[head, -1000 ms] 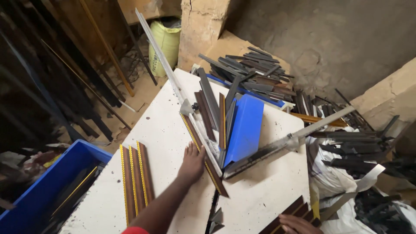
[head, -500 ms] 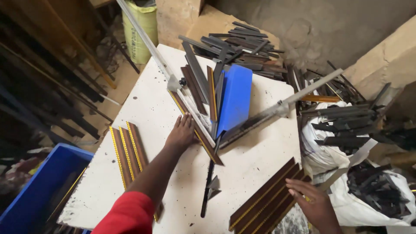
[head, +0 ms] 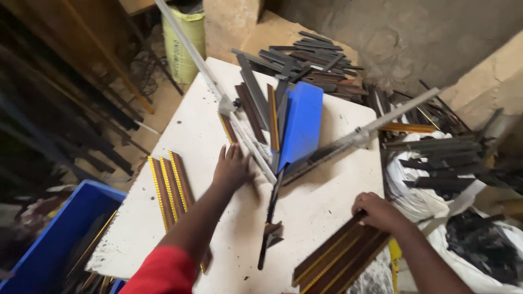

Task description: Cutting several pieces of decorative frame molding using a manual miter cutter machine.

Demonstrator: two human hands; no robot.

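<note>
Right hand now on the strip stack; left hand has come off the angled guide.

The right hand [head: 381,211], which was barely in view a second ago at the bottom edge, has moved up and now closes its fingers over the top end of a stack of brown, gold-beaded moulding strips [head: 338,258] at the near right corner of the bench [head: 321,201]. The left hand [head: 231,167] lies open and flat on the bench, just beside the pale metal guide bar [head: 256,147], touching nothing else that I can make out. Left of it lie three more brown-and-gold strips [head: 170,188]. Beyond the guide stand a blue block [head: 302,122] and dark offcuts [head: 305,54]; a blue crate [head: 60,239] sits lower left.
</note>
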